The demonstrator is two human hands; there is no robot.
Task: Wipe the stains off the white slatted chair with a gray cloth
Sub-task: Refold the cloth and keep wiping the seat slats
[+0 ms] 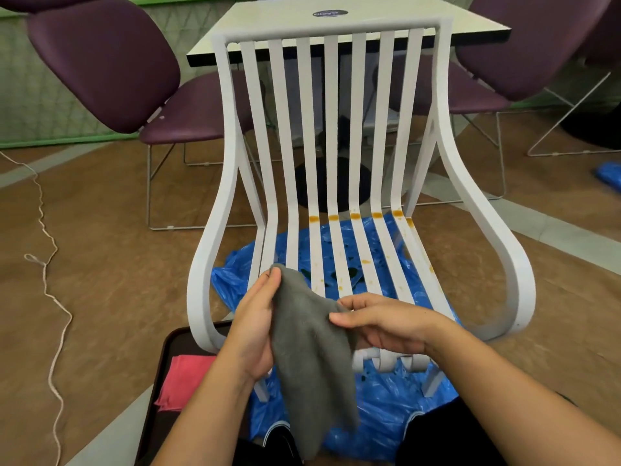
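Gray cloth (312,358) hangs between both hands, in front of the near edge of the white slatted chair (361,129). The left hand (255,327) grips its upper corner, thumb on top and fingers hidden behind the fabric. The right hand (379,326) pinches a fold between thumb and fingers. The cloth's lower end trails down towards the bottom edge.

Beyond the hands, orange stains (355,215) line the bend where the seat slats turn up into the back, with smaller spots scattered along the seat (several too faint to count). Blue plastic sheet (386,408) lies under the chair, seen through the slats and below the right hand.

Left of the left hand, a dark tray (174,338) holds a pink cloth (183,381); the chair frame and the left forearm cover part of the tray.

Far past the hands stands a pale bench (470,25) bearing a dark oval sticker (330,13); its writing is too blurred to read. Purple chairs (100,62) flank it, both cut off by the frame.
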